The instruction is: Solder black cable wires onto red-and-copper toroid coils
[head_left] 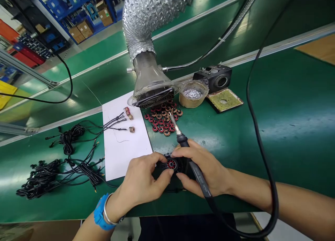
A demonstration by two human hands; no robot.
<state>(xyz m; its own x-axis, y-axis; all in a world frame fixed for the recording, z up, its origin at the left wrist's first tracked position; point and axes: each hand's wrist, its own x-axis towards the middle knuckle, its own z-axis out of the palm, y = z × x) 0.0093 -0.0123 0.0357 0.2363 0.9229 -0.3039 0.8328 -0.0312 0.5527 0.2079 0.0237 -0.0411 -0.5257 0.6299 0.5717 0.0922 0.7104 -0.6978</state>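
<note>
Our left hand (142, 180) comes in over the near edge of the desk, wrist angled inward, with its fingers and thumb closed on a round black motor part (171, 164) that has a red-and-copper wound core at its centre. Our right hand (201, 167) is clenched pen-style around a slim black soldering iron (183, 141), its forearm reaching in from the right. The iron's silver tip points up and away toward the far side, apart from the part, while the lower fingers of that hand reach down to the part's black body.

The part sits between both hands, just inside the near edge of the green anti-static desk (288, 136), so little desk lies between it and that edge. A few hand-spans of words cannot settle the gap exactly, but the iron tip ends just beside a spread of red-and-copper wound ring cores (162, 119). Behind them stand a clear funnel-shaped fume hood (153, 94) on a silver foil duct (138, 21), a round cup of silvery solder scraps (192, 93) and a black iron stand (214, 78). To the left, a white paper sheet (117, 153) carries thin black wires, and coiled black cables (68, 140) lie toward the left edge.
</note>
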